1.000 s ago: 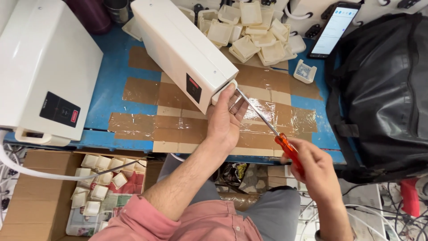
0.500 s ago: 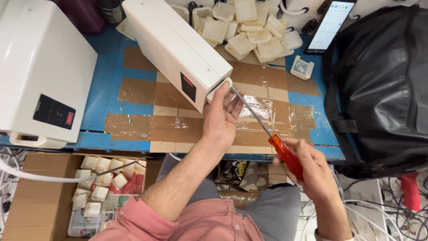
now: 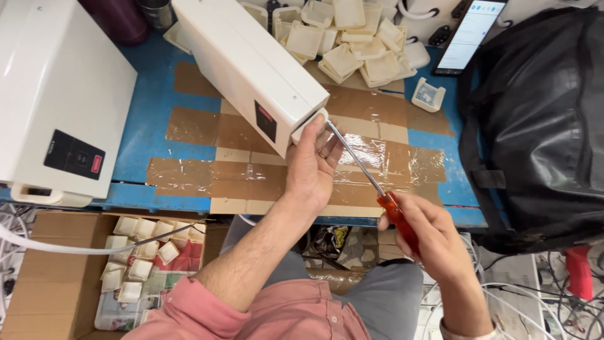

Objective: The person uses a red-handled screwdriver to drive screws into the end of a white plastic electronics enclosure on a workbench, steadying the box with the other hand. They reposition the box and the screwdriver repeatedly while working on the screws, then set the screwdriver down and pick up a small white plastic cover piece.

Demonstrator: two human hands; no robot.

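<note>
A long white box-shaped appliance [image 3: 251,63] lies diagonally on the blue taped table [image 3: 151,119]. My left hand [image 3: 313,165] grips its near corner, pressing a small cream plastic cap [image 3: 308,124] against the end. My right hand [image 3: 431,236] holds a screwdriver [image 3: 374,182] by its orange-red handle. The metal shaft runs up and left, its tip at the cap by the appliance's corner.
A second white appliance [image 3: 56,94] lies at the left. Several cream plastic caps [image 3: 343,38] are heaped at the back, one more [image 3: 428,94] near a phone [image 3: 469,31]. A black bag [image 3: 535,119] fills the right. A cardboard box [image 3: 50,277] of caps sits below the table edge.
The view has shifted slightly; the appliance and both hands sit a little lower and left in frame. The screwdriver stays at the corner cap, with my left hand still holding it.
</note>
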